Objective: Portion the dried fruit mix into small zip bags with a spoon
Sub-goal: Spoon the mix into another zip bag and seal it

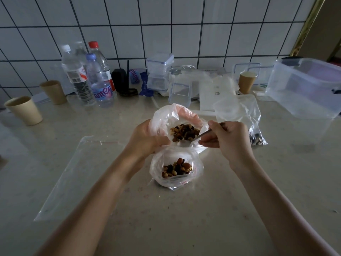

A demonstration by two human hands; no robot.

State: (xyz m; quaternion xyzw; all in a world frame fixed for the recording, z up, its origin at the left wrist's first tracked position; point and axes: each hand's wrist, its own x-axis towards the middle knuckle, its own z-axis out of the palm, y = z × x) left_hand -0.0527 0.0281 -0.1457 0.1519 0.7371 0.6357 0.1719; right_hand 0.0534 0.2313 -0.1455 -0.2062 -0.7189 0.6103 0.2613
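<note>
Right hand (228,139): pinches spoon (201,135), bowl dipped into large bag (166,117) of dried fruit mix (184,133). Left hand (145,139): grips that bag's rim; small zip bag (177,169) stands open just below it, part-filled.

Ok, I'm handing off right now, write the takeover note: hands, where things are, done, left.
Left hand grips the rims of both bags. Right hand holds the metal spoon, tip in the large clear supply bag of dried fruit mix. Small clear zip bag stands open just in front, partly filled. One filled bag lies to the right. Left: keep scooping, then seal.
</note>
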